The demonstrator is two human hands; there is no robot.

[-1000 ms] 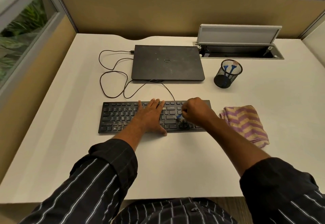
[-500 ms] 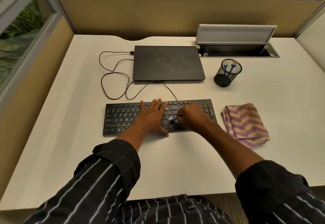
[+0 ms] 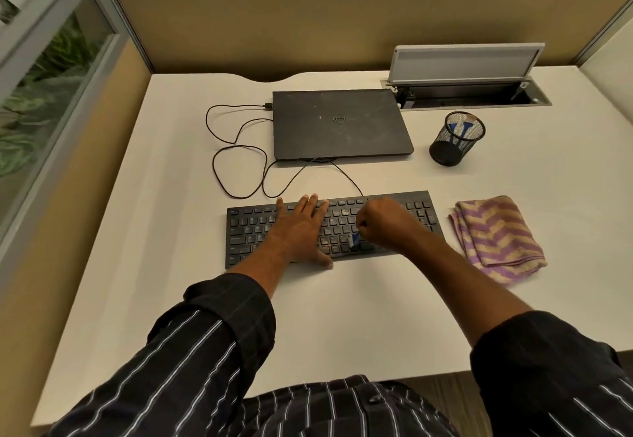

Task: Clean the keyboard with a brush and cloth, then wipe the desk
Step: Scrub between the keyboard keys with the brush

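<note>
Keyboard lies black on the white desk, near the front edge, its cable looping back toward the closed laptop behind it. The left hand rests flat on the middle keys, fingers spread and pointing away from the person. The right hand is curled into a loose fist just beside it, fingers pinching a small blue brush whose tip touches the lower key rows. The cloth, folded, striped purple and tan, lies on the desk just right of the keyboard, untouched. A mesh cup stands behind the cloth, right of the laptop, with blue-handled tools inside.
</note>
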